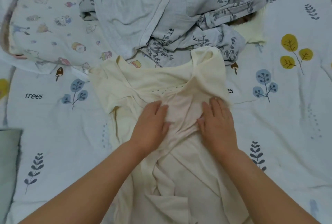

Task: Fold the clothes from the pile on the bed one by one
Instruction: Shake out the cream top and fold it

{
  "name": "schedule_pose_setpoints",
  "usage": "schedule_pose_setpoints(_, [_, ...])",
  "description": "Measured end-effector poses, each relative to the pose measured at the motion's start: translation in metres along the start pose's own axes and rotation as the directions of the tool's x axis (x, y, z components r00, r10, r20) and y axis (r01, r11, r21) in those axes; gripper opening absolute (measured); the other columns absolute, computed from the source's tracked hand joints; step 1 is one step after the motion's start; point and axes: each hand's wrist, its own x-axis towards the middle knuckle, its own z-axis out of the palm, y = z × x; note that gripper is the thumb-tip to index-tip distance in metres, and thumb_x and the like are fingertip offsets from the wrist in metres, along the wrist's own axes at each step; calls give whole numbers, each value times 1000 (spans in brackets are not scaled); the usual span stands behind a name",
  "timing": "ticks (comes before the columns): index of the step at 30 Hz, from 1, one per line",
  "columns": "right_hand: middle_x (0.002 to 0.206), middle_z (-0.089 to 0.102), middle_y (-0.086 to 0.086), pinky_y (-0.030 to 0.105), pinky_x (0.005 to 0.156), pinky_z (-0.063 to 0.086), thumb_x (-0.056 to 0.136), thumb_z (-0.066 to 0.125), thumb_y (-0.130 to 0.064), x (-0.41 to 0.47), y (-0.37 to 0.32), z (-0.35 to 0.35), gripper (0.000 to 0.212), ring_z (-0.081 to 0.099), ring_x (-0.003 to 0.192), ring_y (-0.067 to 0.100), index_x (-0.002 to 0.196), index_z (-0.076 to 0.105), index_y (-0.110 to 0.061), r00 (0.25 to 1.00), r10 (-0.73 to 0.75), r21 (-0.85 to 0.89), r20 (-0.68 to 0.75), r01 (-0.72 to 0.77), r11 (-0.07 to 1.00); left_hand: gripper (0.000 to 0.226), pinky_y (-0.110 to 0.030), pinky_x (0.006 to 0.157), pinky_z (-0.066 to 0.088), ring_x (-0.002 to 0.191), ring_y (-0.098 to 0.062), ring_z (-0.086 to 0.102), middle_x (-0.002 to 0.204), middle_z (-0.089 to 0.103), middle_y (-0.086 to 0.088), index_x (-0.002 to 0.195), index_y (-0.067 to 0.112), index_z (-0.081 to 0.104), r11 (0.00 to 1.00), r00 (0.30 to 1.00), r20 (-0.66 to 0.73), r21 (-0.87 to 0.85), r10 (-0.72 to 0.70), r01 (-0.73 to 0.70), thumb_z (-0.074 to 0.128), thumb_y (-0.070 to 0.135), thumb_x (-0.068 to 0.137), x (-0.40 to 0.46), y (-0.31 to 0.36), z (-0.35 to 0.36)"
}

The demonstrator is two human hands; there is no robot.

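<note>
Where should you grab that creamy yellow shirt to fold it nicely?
Probably by the cream shirt's two shoulder corners at its far end, one in each hand, coming in from the sides. The shoulders lie spread wide there with free edges, while the middle under the left hand and right hand is bunched into wrinkles, so pinching there would only crumple it more.

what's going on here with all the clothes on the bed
A person is working on a cream garment spread on the bed. The left hand and right hand both lie flat on its bunched middle, fingers straight. It is still wrinkled, not yet folded. Behind it, a pile of grey floral clothes waits.
</note>
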Motion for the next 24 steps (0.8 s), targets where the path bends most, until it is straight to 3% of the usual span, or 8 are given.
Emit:
schedule_pose_setpoints(2, [97, 61, 24, 44, 73, 47, 78, 69, -6, -17, -15, -9, 21, 59, 90, 41, 97, 65, 1, 978, 24, 115, -206, -1, 993, 25, -26, 79, 35, 104, -28, 52, 109, 56, -11, 113, 7, 58, 977, 971, -159, -147, -177, 154, 53, 14, 90, -10, 2, -9])
schedule_pose_setpoints(3, [85, 61, 16, 37, 66, 43, 82, 65, -9, -26, -24, -15, 6, 57, 81, 35, 84, 63, -4, 986, 60, 190, -153, -30, 981, 17, -24, 71, 32, 94, -23, 54, 99, 57, -5, 105, 9, 59, 953, 953, -137, -181, -269, 243, 51, 14, 90, -17, 1, -12])
schedule_pose_setpoints(6, [66, 53, -3, 31, 61, 31, 93, 48, -34, -47, -49, -11, 35, 53, 73, 23, 61, 47, -20, 925, 205, 343, 320, -315, 885, 16, -24, 69, 36, 87, -18, 56, 95, 60, -1, 105, 12, 55, 891, 908, 97, -175, -407, 418, 51, 21, 93, -31, -3, -11])
schedule_pose_setpoints(11, [67, 60, 0, 26, 60, 39, 86, 61, -30, -53, -74, 8, 24, 56, 65, 14, 68, 54, -16, 841, 271, 525, 469, -512, 680, 28, -21, 55, 30, 62, -10, 44, 63, 45, 6, 63, 18, 46, 760, 870, 329, -433, -368, 485, 62, 21, 87, -42, -1, -9])
schedule_pose_setpoints(14, [61, 60, 8, 31, 57, 48, 87, 55, -11, -48, -74, 7, 20, 55, 53, 16, 67, 52, -13, 826, 316, 708, 467, -563, 426, 23, -25, 62, 34, 68, -13, 47, 73, 52, -2, 74, 9, 52, 683, 873, 259, -546, -414, 486, 56, 24, 91, -48, -3, -14])
schedule_pose_setpoints(16, [72, 64, 11, 43, 66, 51, 88, 50, -8, -47, -68, 4, 18, 60, 65, 28, 71, 50, -16, 832, 403, 762, 381, -530, 373, 23, -29, 65, 36, 70, -17, 47, 75, 53, -6, 82, 4, 54, 604, 846, 201, -621, -493, 499, 56, 25, 92, -53, -8, -15])
schedule_pose_setpoints(20, [78, 66, 8, 43, 69, 54, 92, 49, -22, -57, -63, 0, 15, 63, 67, 25, 77, 50, -17, 843, 373, 738, 387, -526, 423, 21, -31, 71, 45, 77, -20, 55, 85, 60, -4, 92, 8, 55, 550, 797, 191, -631, -573, 547, 58, 29, 91, -62, -8, -11])
schedule_pose_setpoints(24, [77, 62, -6, 29, 68, 49, 88, 55, -41, -80, -71, 3, 19, 62, 75, 16, 81, 54, -23, 807, 116, 426, 580, -421, 801, 37, -30, 73, 52, 82, -13, 63, 93, 64, 3, 100, 16, 56, 539, 747, 311, -539, -587, 648, 64, 47, 81, -75, -8, -14])
